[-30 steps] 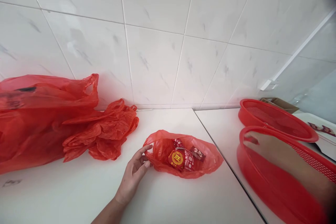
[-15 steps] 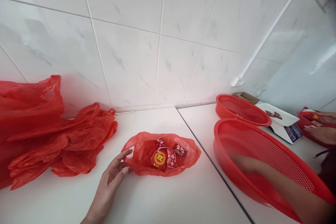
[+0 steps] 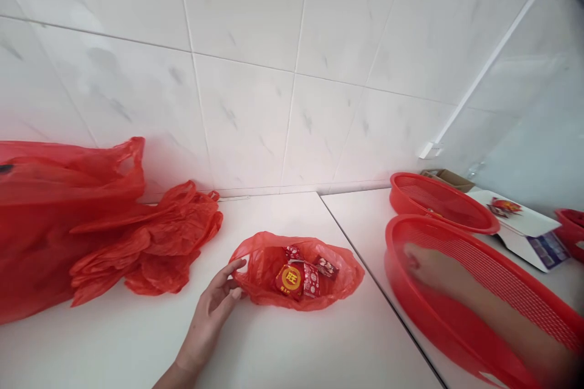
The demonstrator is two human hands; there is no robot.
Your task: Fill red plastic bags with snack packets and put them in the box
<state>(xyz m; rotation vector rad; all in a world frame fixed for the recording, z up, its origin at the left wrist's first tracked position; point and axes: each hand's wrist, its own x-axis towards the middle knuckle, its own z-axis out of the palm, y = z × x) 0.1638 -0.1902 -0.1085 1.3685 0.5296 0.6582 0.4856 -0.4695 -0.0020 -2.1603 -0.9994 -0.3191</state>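
Note:
A red plastic bag sits spread open on the white table, with several red snack packets inside, one bearing a yellow round emblem. At the bag's left end, my left hand has its thumb and fingers closed on the handle edge. My right hand is over the inside of the near red plastic basket, smeared by motion. Its fingers and anything in them cannot be made out. The forearm crosses the basket from the lower right.
Crumpled red plastic bags lie at the left against the tiled wall. A second red basket stands behind the near one. A weighing scale holds several packets on its tray, beside a cardboard box. A gap between tables runs right of the bag.
My right hand has come up from deep in the near basket. A red-and-yellow packet now shows on the scale, and another person's hands have left the right edge. The view has shifted left.

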